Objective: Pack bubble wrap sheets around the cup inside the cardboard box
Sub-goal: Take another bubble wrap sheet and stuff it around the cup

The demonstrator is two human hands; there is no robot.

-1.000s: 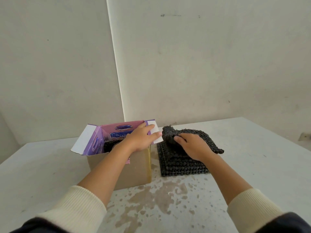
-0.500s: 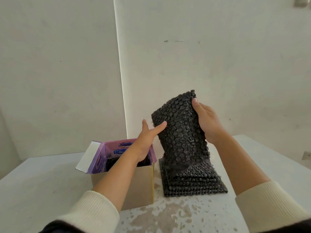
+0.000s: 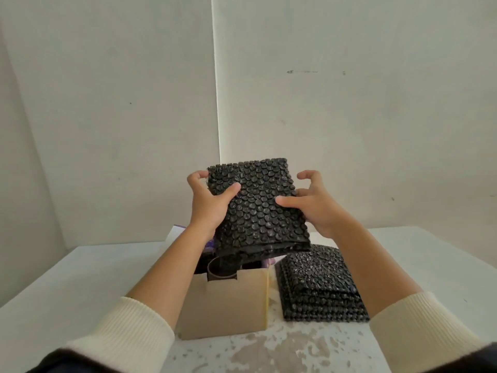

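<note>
At the lower left of the frame lies the pale tabletop [image 3: 80, 278]. The left hand [image 3: 208, 205] is raised in the middle of the frame and grasps the left edge of a black bubble wrap sheet [image 3: 258, 208], thumb on the front face and fingers curled round behind.

The sheet is in the air above the cardboard box [image 3: 226, 305], touching neither it nor the tabletop. Its lower edge shows more than one layer, so it looks folded. I judge it very light and soft. It sags where nothing supports it, so a hold at two opposite edges suits it. The bubbles give some grip, and a light pinch should be enough to hold it without bursting them.

Below it the box stands open at bottom centre, with a notch cut in its near wall. Through the notch shows the dark rim of the cup [image 3: 219, 270], upright as far as I can tell. Dark padding seems to lie beside it, though that part is dim. The cup is probably the fragile thing, so the sheet is best pushed down into the gap beside it, not onto it.

The right hand [image 3: 314, 208] grasps the sheet's right edge, thumb pressed on the front. Its upper fingers are curled clear of the sheet.

At lower right, just beside the box, a stack of bubble wrap [image 3: 320, 286] lies on the tabletop.
</note>
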